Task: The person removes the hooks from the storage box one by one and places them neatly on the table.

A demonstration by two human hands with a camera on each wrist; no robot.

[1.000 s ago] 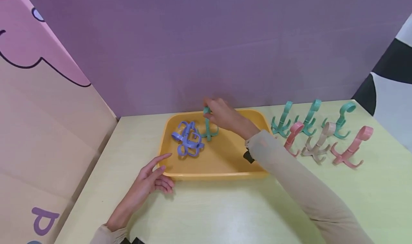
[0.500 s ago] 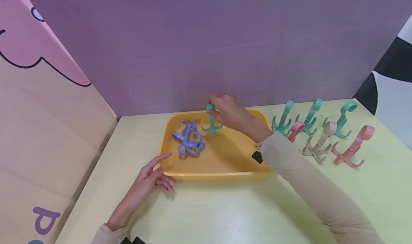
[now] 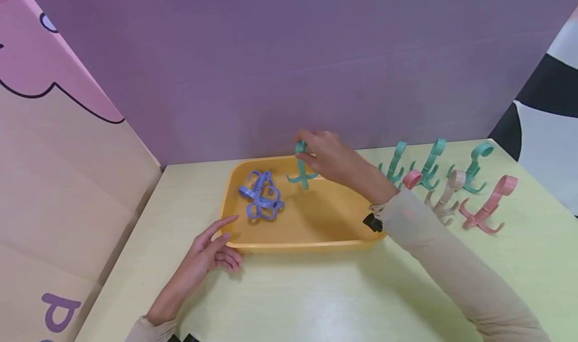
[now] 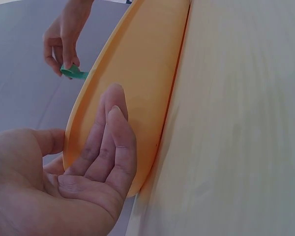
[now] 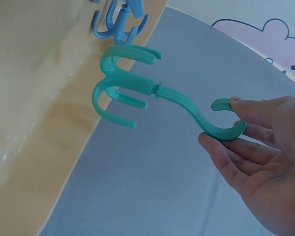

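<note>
My right hand (image 3: 331, 156) pinches the curled top of a green four-pronged hanging hook (image 3: 302, 169), its prongs pointing down above the yellow tray (image 3: 298, 245). In the right wrist view, thumb and fingers hold the green hook's (image 5: 132, 81) curved end, with its prongs off to the left. At the tray's front left corner, my left hand (image 3: 207, 251) rests with relaxed fingers, the index finger reaching over the rim. In the left wrist view, my left hand's fingers (image 4: 120, 142) lie along the tray's outer wall. Blue-purple hooks (image 3: 262, 196) lie heaped in the tray's left part.
Right of the tray stand several hooks: green ones (image 3: 474, 169) at the back, a pink one (image 3: 489, 209) and a beige one (image 3: 451, 191) in front. My right sleeve partly covers another pink hook (image 3: 412, 179). A purple wall (image 3: 289, 71) rises behind the table.
My right hand has lifted the green hook slightly and moved it to the right, away from the blue-purple heap. My left hand has stayed at the tray corner.
</note>
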